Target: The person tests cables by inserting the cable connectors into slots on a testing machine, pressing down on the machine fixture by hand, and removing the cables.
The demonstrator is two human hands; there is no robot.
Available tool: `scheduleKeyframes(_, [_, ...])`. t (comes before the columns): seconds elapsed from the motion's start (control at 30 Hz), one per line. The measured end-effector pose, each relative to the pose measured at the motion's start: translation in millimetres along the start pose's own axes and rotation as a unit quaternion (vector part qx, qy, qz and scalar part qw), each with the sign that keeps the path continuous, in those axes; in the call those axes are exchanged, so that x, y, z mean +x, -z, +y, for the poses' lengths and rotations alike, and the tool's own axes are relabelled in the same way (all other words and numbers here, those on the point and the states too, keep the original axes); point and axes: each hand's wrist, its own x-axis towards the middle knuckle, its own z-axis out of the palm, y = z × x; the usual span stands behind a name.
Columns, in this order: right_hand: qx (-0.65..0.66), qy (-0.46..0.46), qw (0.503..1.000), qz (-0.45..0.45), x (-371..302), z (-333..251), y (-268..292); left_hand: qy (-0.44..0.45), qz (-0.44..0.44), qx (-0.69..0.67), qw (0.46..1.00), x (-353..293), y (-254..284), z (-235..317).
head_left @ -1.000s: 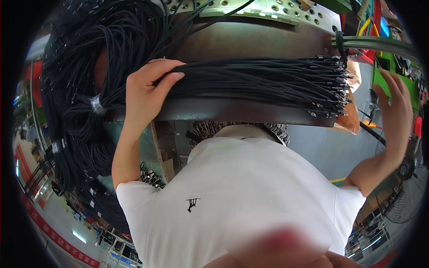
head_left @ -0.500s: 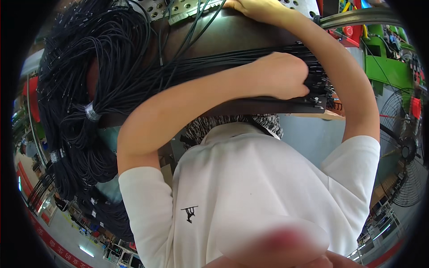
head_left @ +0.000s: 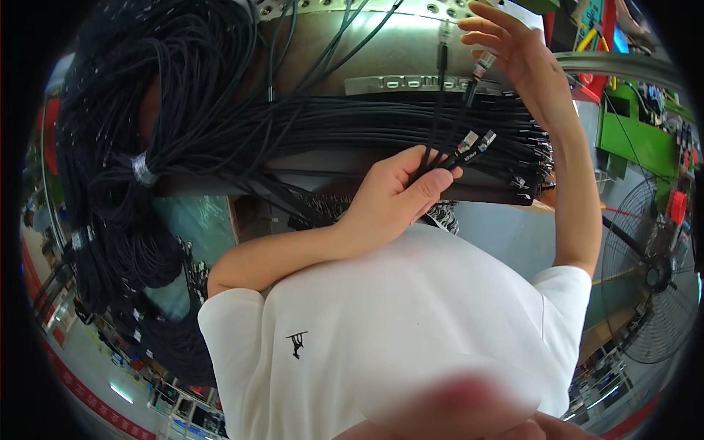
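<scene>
In front of my chest, my left hand (head_left: pixel 402 189) is closed round several black cables, thumb pressed on top. Two of their ends, black plugs with clear tips (head_left: pixel 469 141), stick out past the thumb. Other cables rise from the same grip, one ending in a clear-tipped connector (head_left: pixel 482 66) close to the right fingers. My right hand (head_left: pixel 532 62) is raised at the far right with fingers stretched apart; it does not seem to grip that connector. A slotted metal strip (head_left: pixel 411 84) lies on the dark bench behind the held cables.
A long row of black cables (head_left: pixel 330 117) lies across the bench, ends toward the right. Thick tied cable bundles (head_left: pixel 147 169) hang over the left side. A perforated metal plate (head_left: pixel 352 6) edges the far side. A floor fan (head_left: pixel 656 275) stands at right.
My left hand has moved left and toward me, now with cables in it. My right hand has opened and moved right. The metal strip has shifted nearer and to the right.
</scene>
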Motion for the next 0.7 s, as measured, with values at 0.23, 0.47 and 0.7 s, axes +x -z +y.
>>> scheduleKeyframes(0.23, [-0.102,0.029,0.994,0.030,-9,-22,-95,-0.011,0.050,-0.113,0.992,17,12,-2])
scheduleKeyframes(0.47, [-0.579,0.332,0.739,0.089,-28,-9,-85,-0.004,0.075,-0.211,0.975,14,22,7])
scheduleKeyframes(0.7, [-0.561,0.406,0.719,0.052,-14,-1,-99,0.023,0.050,-0.236,0.970,8,27,13])
